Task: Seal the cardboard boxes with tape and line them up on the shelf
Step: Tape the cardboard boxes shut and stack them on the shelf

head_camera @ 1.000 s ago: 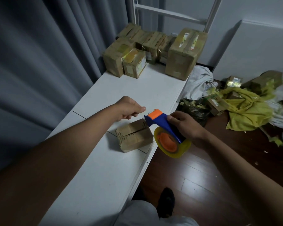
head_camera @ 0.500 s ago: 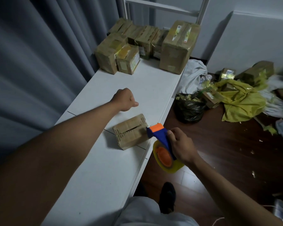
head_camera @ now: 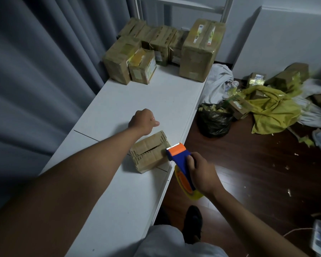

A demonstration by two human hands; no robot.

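Head view: right hand [head_camera: 202, 175] grips one tape dispenser [head_camera: 180, 160]; left hand [head_camera: 143, 121] fisted, holding nothing; one small box [head_camera: 148, 154] near.

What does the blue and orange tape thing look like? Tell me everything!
The tape dispenser looks like plastic: a blue body and handle, an orange head with a jagged cutting edge, and an orange hub inside a yellowish tape roll. The right hand grips its handle, fingers curled round it. It is tilted, head up against the right end of the small box, roll hanging lower, past the white shelf edge and over the dark floor.
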